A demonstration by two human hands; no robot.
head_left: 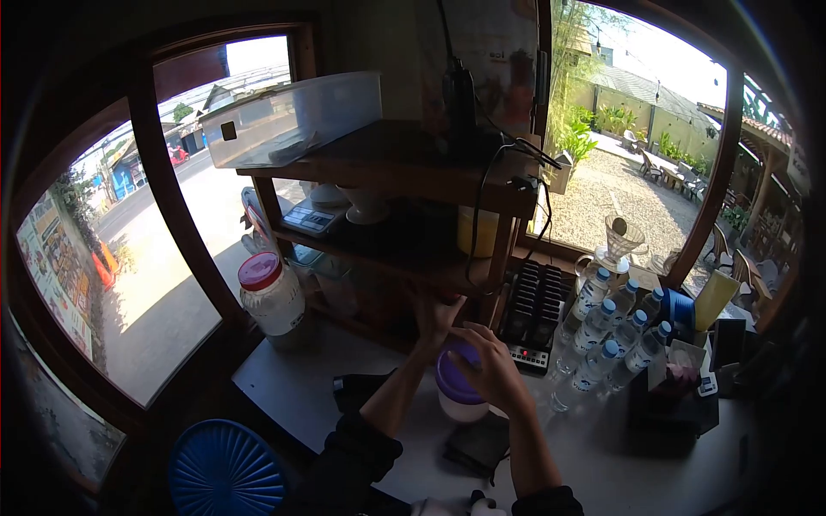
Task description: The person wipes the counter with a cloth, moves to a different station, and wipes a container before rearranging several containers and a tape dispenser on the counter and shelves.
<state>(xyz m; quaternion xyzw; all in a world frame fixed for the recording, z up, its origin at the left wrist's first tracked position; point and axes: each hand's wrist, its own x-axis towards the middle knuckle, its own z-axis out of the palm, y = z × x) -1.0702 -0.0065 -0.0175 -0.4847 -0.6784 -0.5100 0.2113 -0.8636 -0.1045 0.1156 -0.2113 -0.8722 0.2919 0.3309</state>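
A round tub [463,407] with a purple lid [454,378] stands on the white counter in front of the shelf. My right hand [492,365] rests over the lid, fingers curved across its top and right side. Just behind the tub, my left hand [436,318] reaches to the lower opening of the wooden shelf [379,163]. Its fingers are in the shadow there, beside a small reddish spot, and I cannot tell what they touch. A dark folded cloth or pouch [476,447] lies by the tub, and a black object [357,391] sits near my left forearm.
Several water bottles [594,327] and a black rack-like device [532,314] stand to the right. A red-lidded jar [272,297] is at the left. A plastic bin [292,120] tops the shelf; a scale [308,220] lies inside it. A blue stool [225,473] is below.
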